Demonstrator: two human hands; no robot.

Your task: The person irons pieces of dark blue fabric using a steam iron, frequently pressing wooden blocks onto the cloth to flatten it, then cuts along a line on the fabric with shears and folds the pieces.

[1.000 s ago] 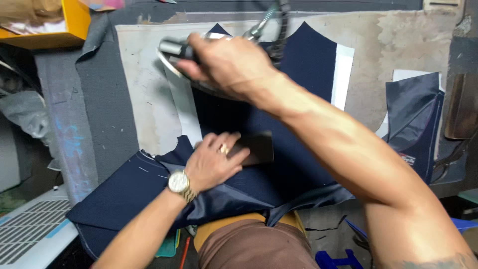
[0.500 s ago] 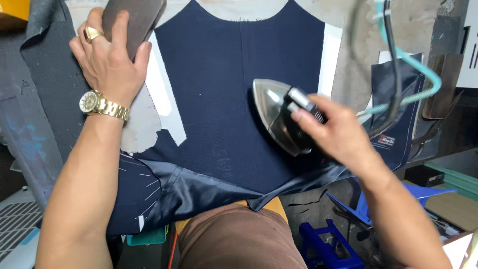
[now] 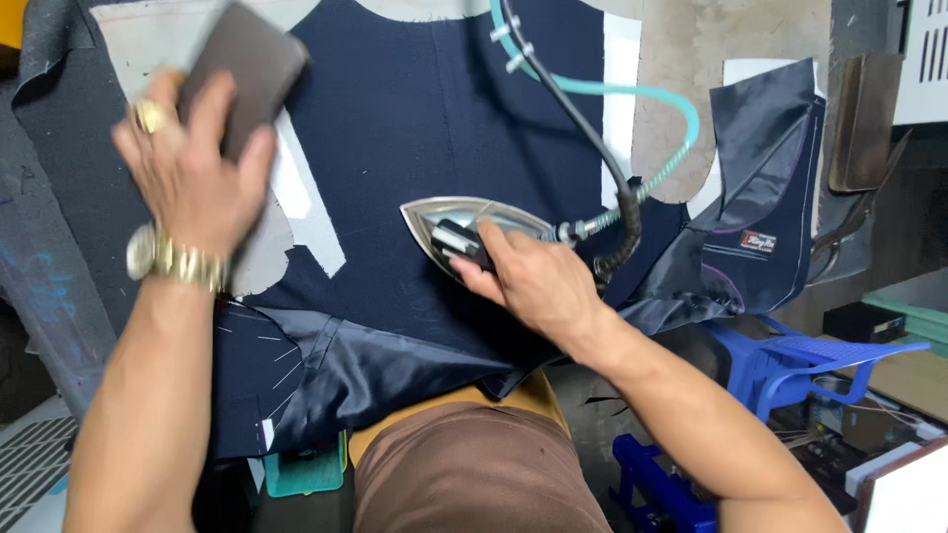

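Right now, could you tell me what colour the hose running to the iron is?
Teal, the hose beside the black cable, in the head view.

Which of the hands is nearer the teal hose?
Right. The right hand grips the iron just below the teal hose; the left hand holds a dark block far across the cloth.

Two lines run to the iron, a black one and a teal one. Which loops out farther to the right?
The teal hose: it arcs wide over the pale table. The black cable runs nearly straight down to the iron in the right hand.
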